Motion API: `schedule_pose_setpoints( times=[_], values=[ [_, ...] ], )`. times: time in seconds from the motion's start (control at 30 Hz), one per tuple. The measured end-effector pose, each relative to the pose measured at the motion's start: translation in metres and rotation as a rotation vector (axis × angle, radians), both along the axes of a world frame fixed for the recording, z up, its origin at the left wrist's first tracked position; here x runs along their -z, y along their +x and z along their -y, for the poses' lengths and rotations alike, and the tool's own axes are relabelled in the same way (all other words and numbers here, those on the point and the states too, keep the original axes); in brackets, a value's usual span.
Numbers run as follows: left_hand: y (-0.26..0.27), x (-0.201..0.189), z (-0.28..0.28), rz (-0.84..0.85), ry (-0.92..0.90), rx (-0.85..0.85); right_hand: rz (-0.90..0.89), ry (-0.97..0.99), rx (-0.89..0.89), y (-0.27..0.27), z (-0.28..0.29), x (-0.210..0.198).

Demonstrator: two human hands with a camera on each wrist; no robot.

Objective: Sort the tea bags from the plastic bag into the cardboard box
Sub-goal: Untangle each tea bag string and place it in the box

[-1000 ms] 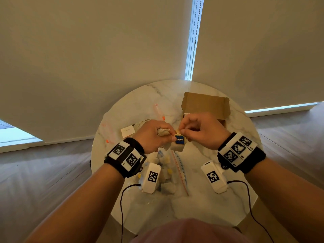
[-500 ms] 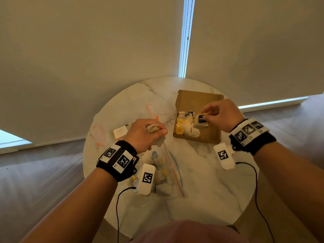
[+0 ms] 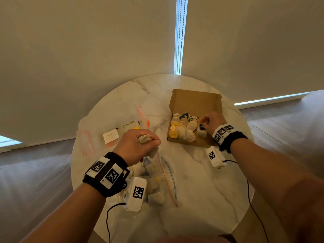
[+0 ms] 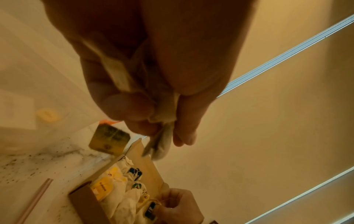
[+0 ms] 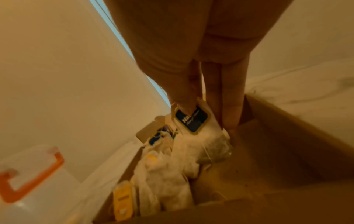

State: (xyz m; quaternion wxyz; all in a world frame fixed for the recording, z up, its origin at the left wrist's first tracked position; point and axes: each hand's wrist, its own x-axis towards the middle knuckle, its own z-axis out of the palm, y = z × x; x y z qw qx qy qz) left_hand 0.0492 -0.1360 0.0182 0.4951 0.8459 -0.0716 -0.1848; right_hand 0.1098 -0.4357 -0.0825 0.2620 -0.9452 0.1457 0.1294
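Tea bags (image 3: 182, 130) lie packed in the left part of the open cardboard box (image 3: 194, 100), which sits on the far right of the round marble surface (image 3: 192, 181); their tags show yellow, blue and green. The right hand (image 3: 213, 121) reaches into the box, its fingers (image 5: 228, 106) pinching 1 blue-tagged tea bag (image 5: 203, 136) that hangs low against the packed ones. The left hand (image 3: 138, 146) is held above the surface near its middle, fingers curled around a bunch of pale tea bags (image 3: 144, 139), with a yellow tag (image 4: 110, 140) dangling below the fist in the left wrist view. Under that wrist lies the clear plastic bag (image 3: 168, 185) with more tea bags (image 3: 156, 195) inside. A white card (image 3: 110, 136) rests on the left of the surface, beside a clear container with an orange handle (image 5: 34, 174).
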Motion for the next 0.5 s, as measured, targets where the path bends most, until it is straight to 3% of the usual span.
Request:
schedule_pose_setpoints(
  times=[0.2,0.5],
  values=[
    [0.003,0.007,-0.001,-0.023,-0.003,-0.009,-0.087,-0.054,-0.041,0.014,-0.01,0.029],
    [0.005,0.011,0.001,-0.045,0.018,-0.018,-0.004,-0.085,0.073,0.019,-0.007,0.035]
  ],
)
